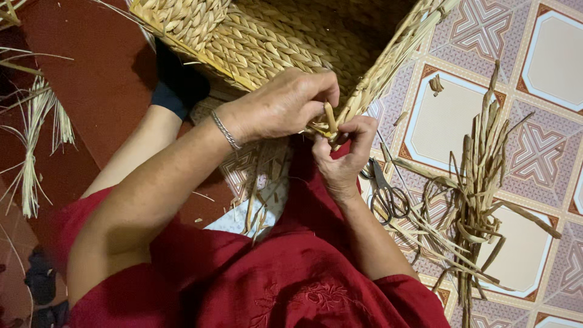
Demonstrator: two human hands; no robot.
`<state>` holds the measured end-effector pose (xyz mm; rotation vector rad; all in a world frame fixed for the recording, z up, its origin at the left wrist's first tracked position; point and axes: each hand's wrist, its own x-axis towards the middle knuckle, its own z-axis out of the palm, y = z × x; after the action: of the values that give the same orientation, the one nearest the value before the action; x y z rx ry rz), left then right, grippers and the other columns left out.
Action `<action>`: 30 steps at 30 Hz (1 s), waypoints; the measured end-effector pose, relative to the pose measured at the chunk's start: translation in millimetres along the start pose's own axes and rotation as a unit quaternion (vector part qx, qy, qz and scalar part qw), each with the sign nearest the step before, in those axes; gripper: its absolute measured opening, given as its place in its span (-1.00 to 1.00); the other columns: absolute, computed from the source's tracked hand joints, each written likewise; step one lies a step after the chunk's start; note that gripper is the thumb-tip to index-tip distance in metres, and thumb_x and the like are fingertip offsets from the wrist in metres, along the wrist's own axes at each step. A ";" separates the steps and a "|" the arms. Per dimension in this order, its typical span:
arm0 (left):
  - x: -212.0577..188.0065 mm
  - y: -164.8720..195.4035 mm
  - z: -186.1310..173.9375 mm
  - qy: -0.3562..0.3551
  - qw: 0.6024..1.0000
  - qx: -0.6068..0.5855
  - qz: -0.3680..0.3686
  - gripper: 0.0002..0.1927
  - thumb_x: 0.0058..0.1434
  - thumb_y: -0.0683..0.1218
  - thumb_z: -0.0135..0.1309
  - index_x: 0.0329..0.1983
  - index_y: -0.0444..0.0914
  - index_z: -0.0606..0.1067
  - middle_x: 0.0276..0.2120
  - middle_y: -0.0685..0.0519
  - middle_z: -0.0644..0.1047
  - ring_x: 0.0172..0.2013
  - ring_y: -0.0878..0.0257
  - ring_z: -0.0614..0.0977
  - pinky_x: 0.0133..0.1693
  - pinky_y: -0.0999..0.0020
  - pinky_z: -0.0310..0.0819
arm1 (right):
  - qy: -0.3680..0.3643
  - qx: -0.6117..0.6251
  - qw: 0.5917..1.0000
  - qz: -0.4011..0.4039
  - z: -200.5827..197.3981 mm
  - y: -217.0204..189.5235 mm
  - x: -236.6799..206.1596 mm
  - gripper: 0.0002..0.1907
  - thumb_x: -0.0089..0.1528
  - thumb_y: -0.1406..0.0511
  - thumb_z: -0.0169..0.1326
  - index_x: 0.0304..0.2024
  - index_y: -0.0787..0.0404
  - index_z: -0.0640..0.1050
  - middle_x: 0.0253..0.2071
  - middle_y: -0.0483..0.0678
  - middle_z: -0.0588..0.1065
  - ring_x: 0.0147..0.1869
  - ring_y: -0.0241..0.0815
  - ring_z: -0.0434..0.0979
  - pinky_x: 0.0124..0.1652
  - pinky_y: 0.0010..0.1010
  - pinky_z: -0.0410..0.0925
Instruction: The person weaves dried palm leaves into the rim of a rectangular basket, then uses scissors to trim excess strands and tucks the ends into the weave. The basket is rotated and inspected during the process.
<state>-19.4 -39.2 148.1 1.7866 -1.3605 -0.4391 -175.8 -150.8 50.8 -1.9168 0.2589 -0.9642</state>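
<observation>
At the near corner of the woven basket, both hands meet on one stiff straw strand. That strand stands nearly upright, its long axis running top to bottom, free end pointing up toward the basket wall. Left hand pinches it from above, fingers closed tight; right hand grips narrowly from just below. Scissors lie near the right wrist, beside loose straw on the tiled floor.
</observation>
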 end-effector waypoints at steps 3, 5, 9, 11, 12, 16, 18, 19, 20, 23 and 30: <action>-3.2 -3.3 -7.2 -0.028 0.996 -0.074 -0.035 -0.85 0.22 -0.24 0.10 -0.13 -0.28 0.49 -0.32 0.00 0.66 -0.28 0.22 0.74 -0.27 0.30 0.61 | 0.000 0.007 1.000 0.002 1.1 1.9 0.0 -0.59 0.09 0.53 0.16 -0.08 0.22 0.31 -0.09 -0.06 0.19 -0.10 -0.25 0.23 -0.16 -0.51 0.25; 0.0 -6.2 -9.9 -0.047 0.994 -0.093 -0.016 -0.83 0.19 -0.22 0.14 -0.14 -0.27 0.50 -0.29 -0.01 0.66 -0.26 0.22 0.74 -0.26 0.31 0.62 | -0.001 0.017 1.000 0.008 1.0 2.3 0.8 -0.59 0.09 0.52 0.15 -0.08 0.22 0.31 -0.08 -0.06 0.19 -0.11 -0.25 0.23 -0.14 -0.49 0.26; 5.4 -9.1 -7.9 -0.066 0.997 -0.012 -0.033 -0.85 0.15 -0.17 0.22 -0.20 -0.24 0.57 -0.34 -0.02 0.66 -0.30 0.18 0.70 -0.27 0.26 0.55 | -0.022 -0.006 1.000 -0.012 -2.3 0.3 2.9 -0.53 0.12 0.48 0.33 -0.09 0.22 0.31 -0.10 -0.06 0.19 -0.08 -0.22 0.22 -0.12 -0.44 0.23; 7.3 -10.2 -7.0 -0.046 0.999 -0.011 -0.014 -0.85 0.16 -0.19 0.20 -0.20 -0.27 0.55 -0.32 -0.02 0.65 -0.27 0.17 0.69 -0.25 0.26 0.55 | -0.032 -0.018 0.999 -0.032 -3.7 -1.2 4.1 -0.48 0.12 0.46 0.38 -0.09 0.23 0.30 -0.10 -0.06 0.19 -0.06 -0.20 0.23 -0.06 -0.39 0.24; 7.7 -10.7 -6.7 -0.037 0.999 -0.011 -0.004 -0.85 0.16 -0.20 0.19 -0.20 -0.28 0.54 -0.30 -0.02 0.64 -0.26 0.16 0.69 -0.24 0.26 0.55 | -0.031 -0.020 0.999 -0.021 -3.8 -1.8 4.1 -0.50 0.12 0.46 0.36 -0.09 0.22 0.30 -0.10 -0.06 0.19 -0.06 -0.20 0.23 -0.07 -0.40 0.24; 8.2 -13.8 -7.6 -0.068 0.995 -0.071 -0.023 -0.84 0.15 -0.21 0.19 -0.20 -0.28 0.53 -0.31 0.02 0.63 -0.26 0.25 0.70 -0.25 0.30 0.59 | -0.022 -0.019 1.000 0.000 -2.7 -2.3 3.0 -0.54 0.11 0.48 0.29 -0.08 0.22 0.30 -0.09 -0.06 0.19 -0.04 -0.20 0.24 -0.10 -0.45 0.26; 8.8 -16.3 -7.7 -0.098 0.990 -0.077 -0.065 -0.82 0.11 -0.18 0.26 -0.23 -0.26 0.53 -0.33 0.04 0.62 -0.31 0.28 0.68 -0.29 0.33 0.59 | -0.021 -0.011 1.000 0.005 -1.7 -1.3 2.0 -0.54 0.10 0.49 0.25 -0.08 0.22 0.30 -0.08 -0.06 0.19 -0.05 -0.21 0.24 -0.11 -0.46 0.26; 8.6 -17.8 -7.5 -0.100 0.988 -0.093 -0.066 -0.83 0.12 -0.20 0.24 -0.22 -0.26 0.53 -0.34 0.06 0.63 -0.31 0.31 0.69 -0.29 0.36 0.61 | -0.020 -0.006 1.000 0.011 -1.3 -0.6 1.5 -0.54 0.09 0.50 0.24 -0.08 0.22 0.29 -0.08 -0.06 0.18 -0.07 -0.22 0.24 -0.11 -0.47 0.26; 8.4 -19.7 -7.9 -0.103 0.986 -0.108 -0.067 -0.83 0.12 -0.21 0.22 -0.22 -0.26 0.53 -0.34 0.08 0.64 -0.30 0.34 0.70 -0.29 0.39 0.62 | -0.018 -0.001 1.000 0.016 -0.8 0.0 1.2 -0.54 0.09 0.50 0.23 -0.08 0.22 0.29 -0.08 -0.06 0.18 -0.09 -0.23 0.24 -0.12 -0.47 0.26; 9.7 -25.6 -5.1 -0.073 0.992 -0.098 -0.041 -0.85 0.16 -0.20 0.24 -0.23 -0.27 0.53 -0.35 0.08 0.62 -0.33 0.35 0.68 -0.34 0.42 0.60 | -0.011 0.002 1.000 0.022 0.2 1.7 0.8 -0.52 0.09 0.49 0.26 -0.08 0.22 0.28 -0.08 -0.06 0.19 -0.05 -0.21 0.24 -0.04 -0.44 0.27; 10.5 -30.3 1.8 -0.018 0.996 -0.088 -0.020 -0.87 0.20 -0.22 0.22 -0.21 -0.28 0.53 -0.38 0.07 0.57 -0.37 0.33 0.63 -0.37 0.41 0.57 | -0.013 0.009 1.000 0.005 0.0 2.9 1.6 -0.52 0.10 0.50 0.25 -0.07 0.23 0.27 -0.07 -0.04 0.19 -0.01 -0.18 0.25 0.05 -0.42 0.26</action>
<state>2.0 -47.4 125.6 1.6695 -1.2713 -0.5973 -174.1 -153.2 49.3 -1.9084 0.2433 -0.9306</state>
